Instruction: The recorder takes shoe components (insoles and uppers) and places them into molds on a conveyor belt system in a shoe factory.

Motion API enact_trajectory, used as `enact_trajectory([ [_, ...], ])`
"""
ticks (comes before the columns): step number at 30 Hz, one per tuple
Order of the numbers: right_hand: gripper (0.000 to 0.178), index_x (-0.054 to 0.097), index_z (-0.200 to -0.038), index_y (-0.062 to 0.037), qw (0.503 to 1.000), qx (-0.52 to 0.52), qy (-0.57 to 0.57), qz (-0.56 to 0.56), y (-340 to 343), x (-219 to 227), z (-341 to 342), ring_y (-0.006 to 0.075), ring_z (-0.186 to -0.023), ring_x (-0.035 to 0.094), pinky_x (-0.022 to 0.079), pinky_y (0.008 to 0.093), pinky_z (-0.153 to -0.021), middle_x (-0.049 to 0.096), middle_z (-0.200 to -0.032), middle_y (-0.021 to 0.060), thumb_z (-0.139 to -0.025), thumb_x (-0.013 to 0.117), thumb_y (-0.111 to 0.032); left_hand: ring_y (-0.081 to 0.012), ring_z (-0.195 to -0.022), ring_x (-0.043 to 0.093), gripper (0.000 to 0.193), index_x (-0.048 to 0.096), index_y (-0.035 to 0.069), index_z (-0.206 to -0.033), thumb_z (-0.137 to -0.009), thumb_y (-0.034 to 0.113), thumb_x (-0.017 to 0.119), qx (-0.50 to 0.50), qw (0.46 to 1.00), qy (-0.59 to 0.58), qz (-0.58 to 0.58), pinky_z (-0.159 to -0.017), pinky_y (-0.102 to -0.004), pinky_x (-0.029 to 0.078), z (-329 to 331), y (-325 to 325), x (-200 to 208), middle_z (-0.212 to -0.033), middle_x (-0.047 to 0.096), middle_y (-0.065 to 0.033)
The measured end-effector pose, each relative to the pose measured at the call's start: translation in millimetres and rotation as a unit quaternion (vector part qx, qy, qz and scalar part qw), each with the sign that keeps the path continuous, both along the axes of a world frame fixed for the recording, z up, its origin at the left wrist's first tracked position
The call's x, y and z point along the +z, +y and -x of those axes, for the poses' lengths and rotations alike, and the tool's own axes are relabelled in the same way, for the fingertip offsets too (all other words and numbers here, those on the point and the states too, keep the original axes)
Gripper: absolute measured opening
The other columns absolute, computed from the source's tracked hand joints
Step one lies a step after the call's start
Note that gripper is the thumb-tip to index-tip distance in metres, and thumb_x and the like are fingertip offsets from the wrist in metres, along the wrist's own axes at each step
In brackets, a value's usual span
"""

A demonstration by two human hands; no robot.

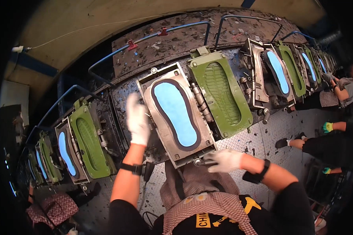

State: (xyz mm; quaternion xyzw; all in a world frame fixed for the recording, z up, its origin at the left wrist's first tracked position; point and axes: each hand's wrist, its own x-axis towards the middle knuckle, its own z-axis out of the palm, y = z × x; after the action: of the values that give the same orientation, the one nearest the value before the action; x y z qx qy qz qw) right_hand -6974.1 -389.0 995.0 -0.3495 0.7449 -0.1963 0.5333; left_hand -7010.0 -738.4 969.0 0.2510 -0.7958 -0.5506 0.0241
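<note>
A metal mould tray [208, 143] lies open in front of me, holding a sole-shaped piece [175, 113] with a light-blue face and a dark rim. Hinged to its right side is a green mould lid [219, 94] with a ribbed, sole-shaped face. My left hand [138, 121], in a white glove, is beside the tray's left wall with its fingers stretched upward, slightly blurred and holding nothing. At the tray's near right corner, my gloved right hand [226, 160] closes on a dark handle [200, 161]; its fingertips are partly hidden.
More open moulds run along the bench, with a green lid [91, 141] to the left and another [292, 68] to the right. Blue rails [176, 28] and a scrap-littered surface [164, 53] lie behind. Other people, one in a grey shirt [347, 92], stand nearby.
</note>
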Motion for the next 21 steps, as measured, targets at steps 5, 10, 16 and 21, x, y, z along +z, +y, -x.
enact_trajectory([
  [5, 0.048, 0.058, -0.134, -0.0001, 0.935, -0.351, -0.044, 0.011, 81, 14, 11, 0.0230, -0.102, 0.069, 0.053, 0.0340, -0.092, 0.071, -0.110, 0.0184, -0.096, 0.061, -0.030, -0.0262, -0.123, 0.053, 0.066, 0.052, -0.002, -0.140, -0.105, 0.054, 0.042, 0.284, 0.865, 0.024, -0.412, -0.109, -0.0387, 0.037, -44, -52, -96, -0.133, 0.060, -0.0146],
  [10, 0.037, 0.065, -0.123, -0.0028, 0.909, -0.399, 0.117, -0.025, 171, 28, 32, 0.0303, -0.103, 0.071, 0.054, 0.0384, -0.091, 0.072, -0.108, 0.0195, -0.095, 0.062, -0.027, -0.0263, -0.107, 0.064, 0.051, 0.070, 0.000, -0.118, -0.103, 0.045, 0.052, 0.068, 0.991, -0.112, -0.007, -0.098, -0.0355, 0.047, -89, -11, -101, -0.110, 0.071, -0.0150],
  [16, 0.019, 0.065, -0.107, -0.0052, 0.789, -0.281, 0.529, 0.138, 192, -26, 199, 0.0398, -0.087, 0.062, 0.051, 0.0470, -0.076, 0.059, -0.091, 0.0190, -0.092, 0.058, -0.014, -0.0349, -0.110, 0.063, 0.038, 0.058, 0.000, -0.127, -0.101, 0.026, 0.054, -0.054, 0.973, -0.126, 0.187, -0.097, -0.0422, 0.050, -138, -61, -179, -0.119, 0.066, -0.0168],
  [21, 0.019, 0.069, -0.102, -0.0102, 0.761, -0.108, 0.634, -0.085, 226, -89, 319, 0.0357, -0.098, 0.063, 0.051, 0.0473, -0.082, 0.064, -0.098, 0.0136, -0.095, 0.054, -0.019, -0.0356, -0.118, 0.060, 0.048, 0.052, -0.007, -0.135, -0.096, 0.020, 0.060, 0.133, 0.935, -0.107, 0.310, -0.104, -0.0426, 0.046, -48, 43, -10, -0.129, 0.063, -0.0230],
])
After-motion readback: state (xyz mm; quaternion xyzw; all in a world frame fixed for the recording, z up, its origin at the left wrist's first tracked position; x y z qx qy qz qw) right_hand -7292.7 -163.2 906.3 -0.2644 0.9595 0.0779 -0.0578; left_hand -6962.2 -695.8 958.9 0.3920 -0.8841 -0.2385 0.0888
